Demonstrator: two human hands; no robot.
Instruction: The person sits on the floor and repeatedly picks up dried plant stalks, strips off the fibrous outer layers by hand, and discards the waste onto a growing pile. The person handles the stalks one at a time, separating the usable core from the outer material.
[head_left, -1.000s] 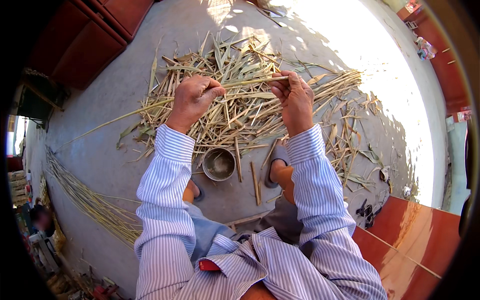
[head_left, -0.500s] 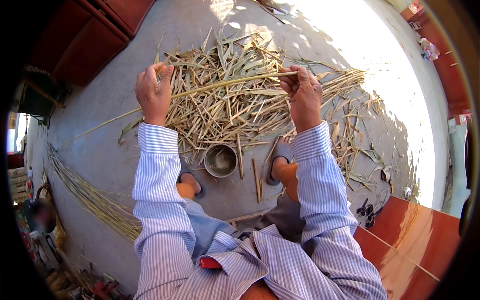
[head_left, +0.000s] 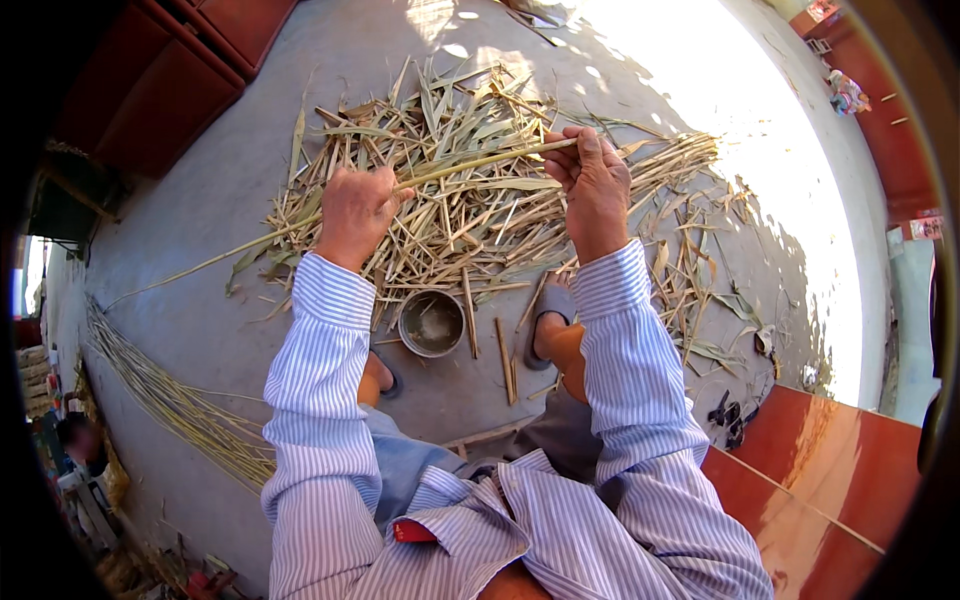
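The long stalk (head_left: 470, 164) runs diagonally above the pile, its near end at the right and its thin tail slanting down to the left, toward the floor. The right hand (head_left: 597, 190) pinches the thick end between thumb and fingers; this grip probably anchors the stalk. The left hand (head_left: 355, 215) closes around it further along, fingers curled and thumb lying beside it. The underside of this grip is hidden, so its firmness cannot be told. The two hands stand well apart, which likely keeps the section between them straight.

Directly beneath lies a pile of dry leaves and sheaths (head_left: 450, 240), placed where loose material would fall. A round bowl (head_left: 432, 353) stands at the pile's near edge, between the two sandalled feet, apparently for easy reach; its contents are unclear. To the left, a bundle of thin stalks (head_left: 180, 395) lies lengthwise, seemingly to keep the stems aligned.
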